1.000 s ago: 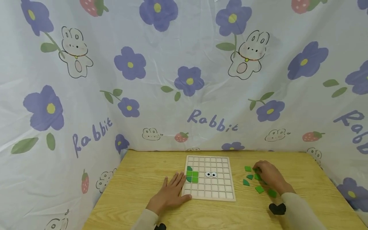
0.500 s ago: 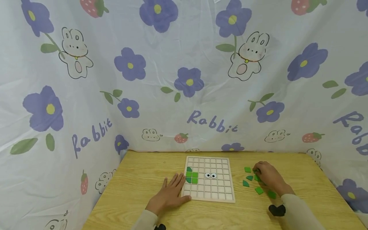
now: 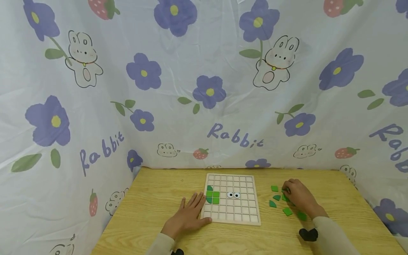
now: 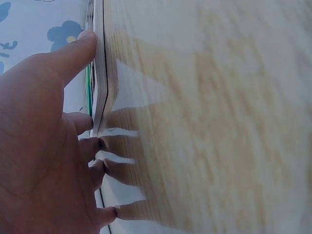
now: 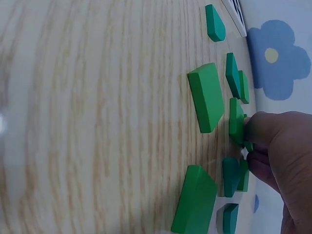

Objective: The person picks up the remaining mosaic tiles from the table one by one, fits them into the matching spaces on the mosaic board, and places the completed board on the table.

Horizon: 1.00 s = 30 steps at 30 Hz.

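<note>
A wooden grid board [image 3: 234, 212] lies on the table with a pair of googly-eye pieces [image 3: 233, 195] near its middle. Bright green squares [image 3: 216, 194] and dark green quarter-round tiles [image 3: 209, 188] fill a few cells at its left side. My left hand [image 3: 188, 214] lies palm down with fingers spread, fingertips and thumb at the board's left edge and near corner. Over the loose tiles to the right, my right hand [image 3: 299, 196] pinches a small green tile [image 5: 248, 145] between thumb and fingers, largely hidden by them.
Several loose green tiles [image 3: 287, 211] and dark green tiles [image 3: 272, 204] lie around the right hand on the wood-grain table [image 3: 159, 184]. A patterned curtain [image 3: 178, 141] hangs behind the table's back edge and along both sides.
The right hand stays over the loose tiles, its fingertips shifting only slightly. The left hand and the board stay in place.
</note>
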Available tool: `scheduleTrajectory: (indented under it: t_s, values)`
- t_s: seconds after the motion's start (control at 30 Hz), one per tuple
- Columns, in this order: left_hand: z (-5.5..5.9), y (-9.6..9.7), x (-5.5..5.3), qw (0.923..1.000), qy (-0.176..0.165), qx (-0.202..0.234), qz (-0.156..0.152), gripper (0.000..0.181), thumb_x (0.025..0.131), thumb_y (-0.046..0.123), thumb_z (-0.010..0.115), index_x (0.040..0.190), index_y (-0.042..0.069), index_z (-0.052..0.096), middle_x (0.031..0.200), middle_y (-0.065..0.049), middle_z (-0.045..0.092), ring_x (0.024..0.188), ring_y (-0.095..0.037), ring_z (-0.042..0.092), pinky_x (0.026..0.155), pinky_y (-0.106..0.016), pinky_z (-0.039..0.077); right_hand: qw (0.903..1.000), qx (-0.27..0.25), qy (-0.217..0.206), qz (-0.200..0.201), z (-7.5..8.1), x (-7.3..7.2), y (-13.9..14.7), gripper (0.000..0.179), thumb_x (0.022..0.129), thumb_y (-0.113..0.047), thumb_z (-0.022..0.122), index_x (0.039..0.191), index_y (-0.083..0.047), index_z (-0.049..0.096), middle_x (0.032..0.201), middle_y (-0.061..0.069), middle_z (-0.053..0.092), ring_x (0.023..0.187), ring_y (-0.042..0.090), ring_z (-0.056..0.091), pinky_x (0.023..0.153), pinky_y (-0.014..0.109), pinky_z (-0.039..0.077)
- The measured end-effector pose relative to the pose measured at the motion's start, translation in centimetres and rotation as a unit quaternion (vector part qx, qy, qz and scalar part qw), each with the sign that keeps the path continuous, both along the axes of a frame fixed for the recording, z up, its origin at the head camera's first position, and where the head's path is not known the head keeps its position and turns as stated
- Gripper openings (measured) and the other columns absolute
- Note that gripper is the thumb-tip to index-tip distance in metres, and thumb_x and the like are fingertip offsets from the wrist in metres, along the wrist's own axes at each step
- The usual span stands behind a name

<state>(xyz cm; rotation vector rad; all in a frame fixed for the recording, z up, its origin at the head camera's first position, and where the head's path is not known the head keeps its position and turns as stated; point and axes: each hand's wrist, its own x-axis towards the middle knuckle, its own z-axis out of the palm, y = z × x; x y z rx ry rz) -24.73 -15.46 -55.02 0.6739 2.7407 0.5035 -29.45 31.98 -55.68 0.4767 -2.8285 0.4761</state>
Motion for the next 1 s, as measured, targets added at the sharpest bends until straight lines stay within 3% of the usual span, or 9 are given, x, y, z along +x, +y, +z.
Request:
scheduleTrajectory:
  t_s: [0.13,0.57,1.0]
  values:
    - [0.2,0.1,0.1,1.0,0.001,0.002,0.0,0.094,0.105,0.066,0.053,0.172,0.009,0.02,0.18,-0.013,0.012,0.167,-0.039,0.01,0.128,-0.074,0.006,1.0,-0.006,-0.006,0.005,-0.1,-0.2,0.1,0.011,0.091,-0.002,0.081,0.096,-0.009,0.074,0.094,0.003,0.067,0.086,0.021,0.062,0.074,0.041,0.057]
    - [0.3,0.1,0.0,1.0,-0.002,0.006,0.001,0.094,0.105,0.066,0.053,0.172,0.009,0.02,0.18,-0.013,0.012,0.167,-0.039,0.01,0.128,-0.074,0.006,0.9996,-0.016,0.022,0.005,0.1,-0.4,0.0,0.011,0.092,-0.003,0.081,0.102,-0.004,0.077,0.104,0.013,0.073,0.094,0.031,0.065,0.079,0.049,0.059]
    - [0.3,0.1,-0.2,1.0,-0.009,0.002,0.0,0.095,0.105,0.067,0.052,0.172,0.01,0.019,0.181,-0.012,0.011,0.168,-0.039,0.008,0.128,-0.074,0.005,0.9983,-0.032,0.044,0.017,0.9,-0.3,-0.6,0.011,0.092,-0.005,0.082,0.101,-0.006,0.076,0.105,0.011,0.073,0.096,0.031,0.066,0.078,0.046,0.059]
